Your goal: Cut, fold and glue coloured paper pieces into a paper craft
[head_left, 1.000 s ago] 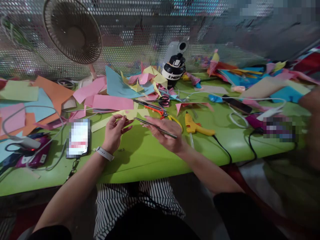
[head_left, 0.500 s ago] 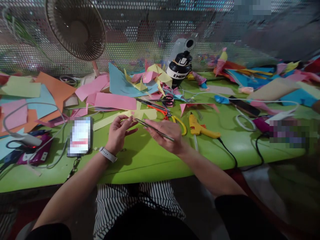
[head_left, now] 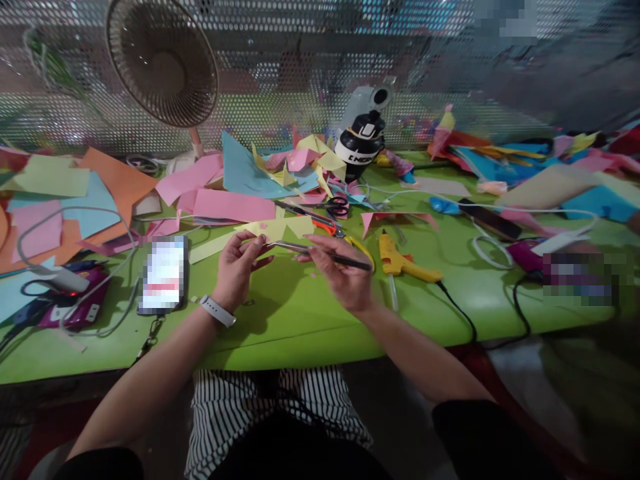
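Observation:
My left hand [head_left: 237, 265], with a pale watch band on its wrist, pinches thumb and forefinger together over the green table; what lies between the fingertips is too small to make out. From the right, my right hand [head_left: 346, 281] grips slim metal tweezers [head_left: 356, 262] between thumb and fingers. Their thin tip points left and reaches close to my left fingertips. Just behind the hands lies a strip of yellow paper [head_left: 215, 248]. Orange-handled scissors [head_left: 326, 227] and a yellow-handled tool [head_left: 367, 250] sit partly hidden behind my right hand.
A yellow glue gun [head_left: 407, 261] with a black cord lies to the right. On the left are a phone [head_left: 163, 275] and a purple power strip [head_left: 80, 301]. Coloured paper, a black bottle [head_left: 357, 147], black-handled scissors [head_left: 337, 207] and a fan [head_left: 163, 63] stand or lie farther back.
My right hand has shifted slightly right and turned, so the tweezers lie flatter and show more of their length. My left hand keeps its pinch in nearly the same place.

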A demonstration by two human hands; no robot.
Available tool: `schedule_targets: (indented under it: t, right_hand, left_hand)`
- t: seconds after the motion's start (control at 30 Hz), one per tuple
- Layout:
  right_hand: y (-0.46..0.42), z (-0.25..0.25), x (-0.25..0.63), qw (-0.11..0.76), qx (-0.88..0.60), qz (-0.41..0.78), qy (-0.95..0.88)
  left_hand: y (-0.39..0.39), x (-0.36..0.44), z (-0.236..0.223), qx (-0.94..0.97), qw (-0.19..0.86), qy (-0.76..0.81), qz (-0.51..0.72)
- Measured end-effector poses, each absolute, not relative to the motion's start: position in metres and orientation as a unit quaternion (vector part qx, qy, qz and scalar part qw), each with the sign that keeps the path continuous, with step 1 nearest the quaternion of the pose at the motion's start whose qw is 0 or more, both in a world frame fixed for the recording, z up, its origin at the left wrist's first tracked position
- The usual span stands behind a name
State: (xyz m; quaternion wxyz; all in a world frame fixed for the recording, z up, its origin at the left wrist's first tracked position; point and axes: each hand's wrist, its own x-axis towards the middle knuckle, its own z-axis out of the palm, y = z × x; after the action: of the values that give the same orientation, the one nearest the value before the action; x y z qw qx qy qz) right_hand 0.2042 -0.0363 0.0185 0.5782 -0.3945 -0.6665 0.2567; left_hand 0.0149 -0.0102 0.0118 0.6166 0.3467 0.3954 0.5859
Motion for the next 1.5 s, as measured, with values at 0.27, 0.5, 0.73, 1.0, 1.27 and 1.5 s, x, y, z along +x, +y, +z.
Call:
schedule_targets:
  t: [0.27,0.5,0.73,1.0,1.27,1.5]
  right_hand:
    - [-0.023,0.011,0.201,0.630,-0.405,0.363,-0.555]
    - [-0.021,0.009,0.201,0.629,-0.400,0.386,-0.543]
    - [-0.022,0.012,0.201,0.623,-0.393,0.396,-0.548]
    - [-0.023,0.018,0.207,0.624,-0.381,0.393,-0.557]
    - [-0.014,0.027,0.221,0.626,-0.378,0.404,-0.550]
    - [-0.014,0.029,0.224,0.606,-0.384,0.411,-0.563]
  left_hand:
    - [-0.010,0.015,0.010,0.338,0.627,0.369,0.596]
    - [-0.010,0.015,0.008,0.344,0.632,0.368,0.588]
    - [-0.012,0.016,0.010,0.351,0.634,0.371,0.581]
    - [-0.011,0.015,0.009,0.390,0.610,0.377,0.578]
    - [-0.010,0.014,0.007,0.467,0.574,0.356,0.571]
    - [-0.010,0.015,0.007,0.470,0.588,0.357,0.553]
